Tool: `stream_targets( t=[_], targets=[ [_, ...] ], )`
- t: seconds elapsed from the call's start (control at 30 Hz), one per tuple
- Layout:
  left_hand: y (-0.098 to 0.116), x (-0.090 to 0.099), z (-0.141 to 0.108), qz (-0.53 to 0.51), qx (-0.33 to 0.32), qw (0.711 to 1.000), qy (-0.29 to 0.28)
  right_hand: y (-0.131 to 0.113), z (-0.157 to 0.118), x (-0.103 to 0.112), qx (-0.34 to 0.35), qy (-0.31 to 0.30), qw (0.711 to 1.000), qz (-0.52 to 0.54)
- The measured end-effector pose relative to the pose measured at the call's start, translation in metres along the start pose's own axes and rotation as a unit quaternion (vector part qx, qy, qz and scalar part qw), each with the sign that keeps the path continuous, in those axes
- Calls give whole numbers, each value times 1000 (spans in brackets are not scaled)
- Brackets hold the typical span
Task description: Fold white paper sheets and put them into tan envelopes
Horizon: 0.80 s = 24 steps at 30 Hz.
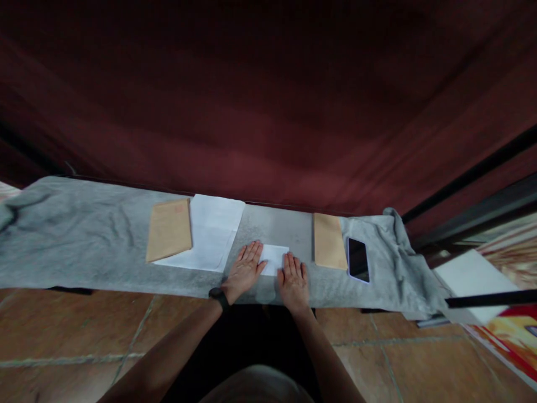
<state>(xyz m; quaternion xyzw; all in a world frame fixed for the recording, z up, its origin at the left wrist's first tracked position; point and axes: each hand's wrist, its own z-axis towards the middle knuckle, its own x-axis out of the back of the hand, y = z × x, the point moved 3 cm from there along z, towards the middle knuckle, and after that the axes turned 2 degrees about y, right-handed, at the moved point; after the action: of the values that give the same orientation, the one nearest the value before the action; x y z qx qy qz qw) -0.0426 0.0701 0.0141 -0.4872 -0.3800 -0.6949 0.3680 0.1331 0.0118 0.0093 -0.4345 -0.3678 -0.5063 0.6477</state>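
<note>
A small white sheet of paper (274, 257), which looks folded, lies flat on the grey cloth between my hands. My left hand (244, 268), with a dark band on the wrist, rests palm down on its left edge, fingers stretched out. On its right edge lies my right hand (293, 280), also palm down with the fingers extended. Left of my hands are large white sheets (213, 229), partly covered by a brown envelope (170, 229). To the right lies a second stack of brown envelopes (329, 240), or a single thick one; I cannot tell which.
A phone (358, 260) with a dark screen lies beside the right-hand envelope. The grey cloth (92, 235) covers a long narrow surface, bunched at both ends. Behind it hangs a dark red curtain (251, 140). A white board (474, 280) and dark bars stand at right.
</note>
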Motion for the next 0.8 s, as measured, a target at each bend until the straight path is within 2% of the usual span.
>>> stream_targets(
  t=[0.23,0.4,0.53,0.7,0.8],
  targets=[
    [-4,3,-2,24,21,999,2,-8,16,-6,-12,3,1000,25],
    [-3,5,-2,33,22,999,-3,-22,36,-14,24,-41,998,40],
    [-5,8,0,21,20,1000,-2,-16,49,-10,27,-71,996,41],
    [-8,22,18,-19,58,997,-42,-2,75,2,31,-163,986,30],
    [-11,32,35,-35,72,994,-81,1,92,8,34,-179,983,20]
  ],
)
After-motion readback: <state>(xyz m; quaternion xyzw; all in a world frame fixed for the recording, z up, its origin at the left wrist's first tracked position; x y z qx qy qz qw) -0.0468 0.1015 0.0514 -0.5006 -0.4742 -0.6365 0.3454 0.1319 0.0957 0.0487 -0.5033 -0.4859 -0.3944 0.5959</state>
